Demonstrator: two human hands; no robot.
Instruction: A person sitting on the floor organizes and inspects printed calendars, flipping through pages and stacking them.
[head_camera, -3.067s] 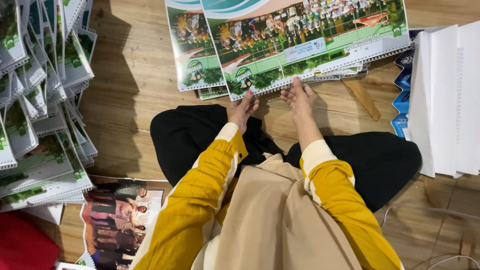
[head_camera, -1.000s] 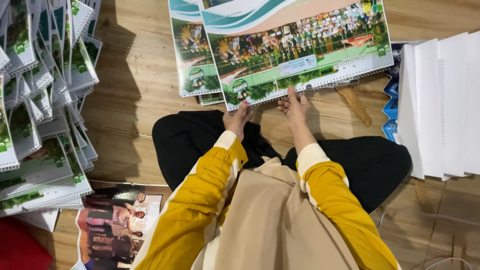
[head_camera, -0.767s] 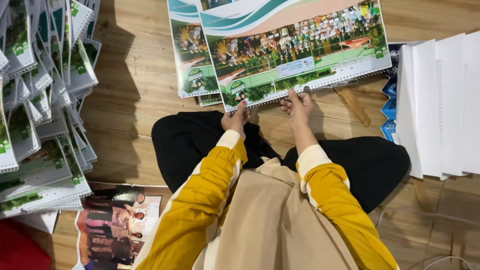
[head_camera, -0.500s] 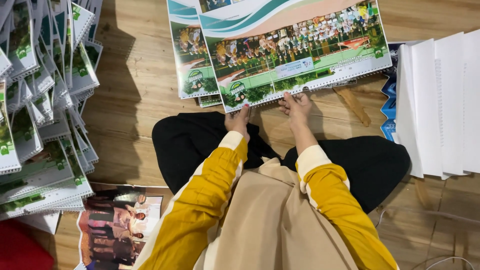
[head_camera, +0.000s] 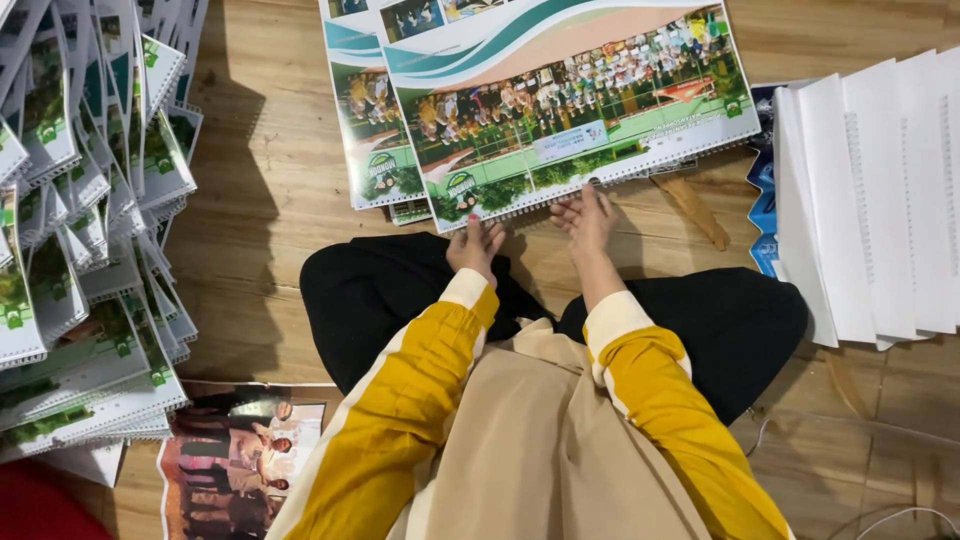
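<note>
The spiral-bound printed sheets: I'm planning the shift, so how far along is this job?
Done, it seems: a tall fanned heap of spiral-bound printed sheets lies to the person's left. In hand: the left hand and right hand both touch the near, wire-bound edge of the large green photo print on the wooden floor. Left, probably: the stack of white punched sheets at right.

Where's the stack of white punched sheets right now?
In the head view, the white sheets lie fanned on the wooden floor at far right, beside the right hand.
</note>
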